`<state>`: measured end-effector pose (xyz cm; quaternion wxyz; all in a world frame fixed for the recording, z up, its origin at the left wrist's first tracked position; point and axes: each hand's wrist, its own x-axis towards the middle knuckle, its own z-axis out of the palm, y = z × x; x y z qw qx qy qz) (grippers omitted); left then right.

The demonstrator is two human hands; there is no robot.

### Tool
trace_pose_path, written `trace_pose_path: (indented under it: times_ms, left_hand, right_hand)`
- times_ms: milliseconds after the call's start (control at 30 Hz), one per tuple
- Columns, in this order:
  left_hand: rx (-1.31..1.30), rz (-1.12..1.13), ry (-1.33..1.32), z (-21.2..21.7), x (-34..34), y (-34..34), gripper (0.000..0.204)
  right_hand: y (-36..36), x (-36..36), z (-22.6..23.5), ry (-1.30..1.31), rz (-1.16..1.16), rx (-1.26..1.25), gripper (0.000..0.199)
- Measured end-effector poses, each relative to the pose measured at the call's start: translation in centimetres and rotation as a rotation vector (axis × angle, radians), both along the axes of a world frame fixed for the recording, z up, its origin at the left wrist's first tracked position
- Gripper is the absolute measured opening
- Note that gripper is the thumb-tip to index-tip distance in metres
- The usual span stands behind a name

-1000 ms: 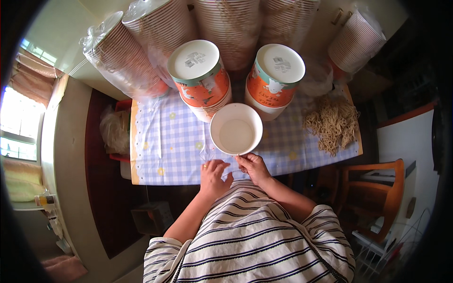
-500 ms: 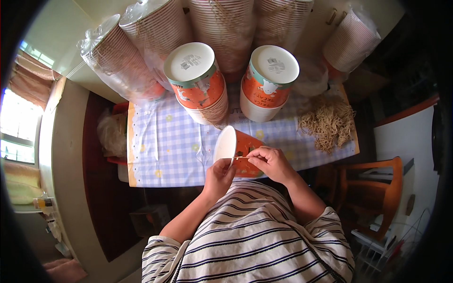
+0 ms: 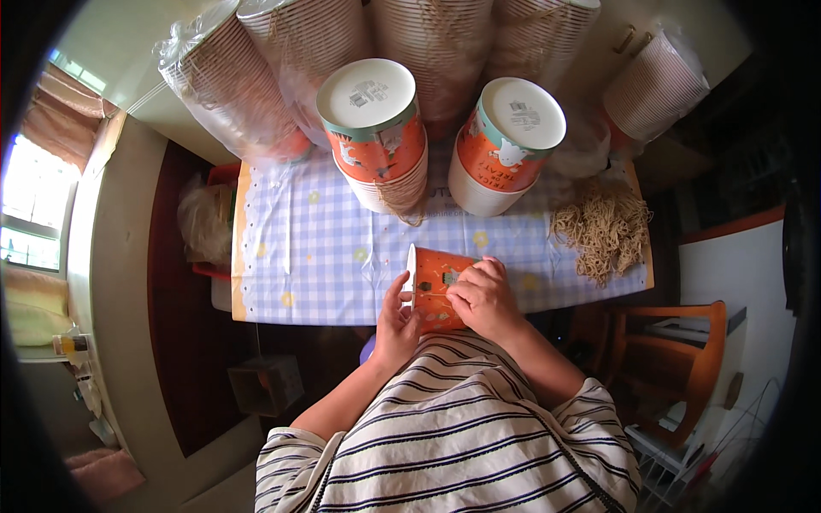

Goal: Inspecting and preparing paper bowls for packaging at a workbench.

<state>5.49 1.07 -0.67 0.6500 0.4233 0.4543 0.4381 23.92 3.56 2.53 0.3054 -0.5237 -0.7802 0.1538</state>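
An orange printed paper bucket (image 3: 434, 268) lies on its side in front of my body, at the near table edge. Its white rim faces left. My left hand (image 3: 398, 323) holds the bucket at this rim, fingers somewhat apart. Over the bucket's side, my right hand (image 3: 484, 295) has its fingers pinched together on a thin tan string (image 3: 438, 295), which runs across the orange wall toward the rim. The bucket's bottom is mostly hidden behind my right hand.
Upside-down bucket stacks stand beyond, at left (image 3: 376, 141) and right (image 3: 506, 154); strings hang on the left one. A tangled heap of tan strings (image 3: 601, 229) lies on the checked tablecloth (image 3: 299, 248). Tall plastic-wrapped stacks (image 3: 432, 51) line the back. A wooden chair (image 3: 667, 359) stands at right.
The bucket has turned so its opening no longer shows toward me. My left fingers have spread at the rim, and my right hand has moved slightly over the bucket's side with the string.
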Motion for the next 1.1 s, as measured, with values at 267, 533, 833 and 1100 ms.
trace_pose_path:
  times_ms: [267, 533, 833, 1100]
  left_hand:
    - [0.09, -0.061, 0.134, 0.3, -0.7, 1.2, 0.042]
    - [0.292, -0.048, 0.492, 0.7, -1.3, 2.1, 0.025]
    - [0.431, -0.01, 0.513, 0.0, -1.1, 2.4, 0.02]
    - [0.421, -0.01, 0.528, 0.1, -1.1, 2.4, 0.017]
  right_hand:
    - [-0.4, -1.0, -0.8, 0.186, 0.053, -0.081, 0.005]
    - [-0.5, -1.6, -0.8, 0.458, 0.01, -0.234, 0.004]
    - [-0.6, -1.5, -0.7, 0.641, -0.021, -0.496, 0.006]
    - [-0.6, -1.4, -0.8, 0.56, -0.053, -0.391, 0.005]
